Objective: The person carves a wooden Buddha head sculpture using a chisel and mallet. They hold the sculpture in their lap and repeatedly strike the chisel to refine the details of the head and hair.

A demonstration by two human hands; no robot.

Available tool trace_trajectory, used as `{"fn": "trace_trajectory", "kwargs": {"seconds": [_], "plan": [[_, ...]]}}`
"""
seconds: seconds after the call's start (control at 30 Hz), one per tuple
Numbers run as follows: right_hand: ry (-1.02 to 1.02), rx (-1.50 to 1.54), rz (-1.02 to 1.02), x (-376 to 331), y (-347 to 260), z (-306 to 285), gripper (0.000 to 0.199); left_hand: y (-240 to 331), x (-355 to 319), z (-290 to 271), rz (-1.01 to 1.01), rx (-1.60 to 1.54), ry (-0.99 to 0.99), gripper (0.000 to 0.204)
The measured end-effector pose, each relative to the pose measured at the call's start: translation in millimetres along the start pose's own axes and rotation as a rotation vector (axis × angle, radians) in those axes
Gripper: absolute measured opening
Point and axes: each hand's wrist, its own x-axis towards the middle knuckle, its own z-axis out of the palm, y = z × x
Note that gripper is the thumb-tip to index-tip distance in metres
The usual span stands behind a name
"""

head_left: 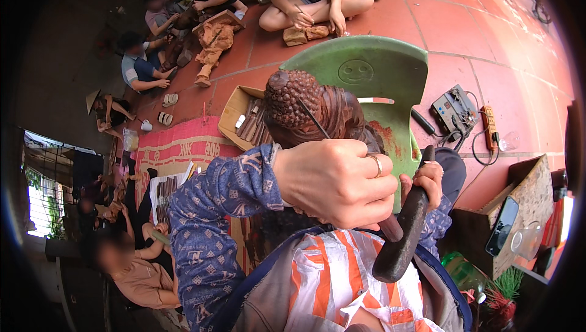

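Dark-brown carved wooden head [305,112] with a knobbed crown stands close before the person, resting against a green plastic chair [372,66]; the left hand [336,179], ringed, has its fingers curled tight around a thin chisel [314,119] whose tip touches the carving; the right hand [427,182] wraps its fingers around the handle of a dark mallet [403,234], just beside the left; a cardboard box of tools [235,112] sits left of the carving; a power strip [488,127] lies on the red tiles.
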Motion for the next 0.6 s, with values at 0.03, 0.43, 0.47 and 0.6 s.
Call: {"fn": "trace_trajectory", "kwargs": {"seconds": [0.03,0.43,0.47,0.6], "plan": [[0.003,0.022,-0.004,0.0,0.6,0.7,0.038,0.1,0.1,-0.4,0.004,-0.019,0.022,0.03],[-0.02,0.045,0.019,4.5,-6.7,3.4,0.036,0.1,-1.1,1.9,-0.006,-0.004,0.012,0.034],[-0.008,0.076,0.01,5.4,-7.8,1.1,0.035,-1.1,0.3,3.0,0.004,-0.017,0.022,0.034],[-0.017,0.131,0.021,8.0,-12.2,2.3,0.034,2.1,-0.7,1.3,-0.001,-0.029,0.034,0.034]]}}
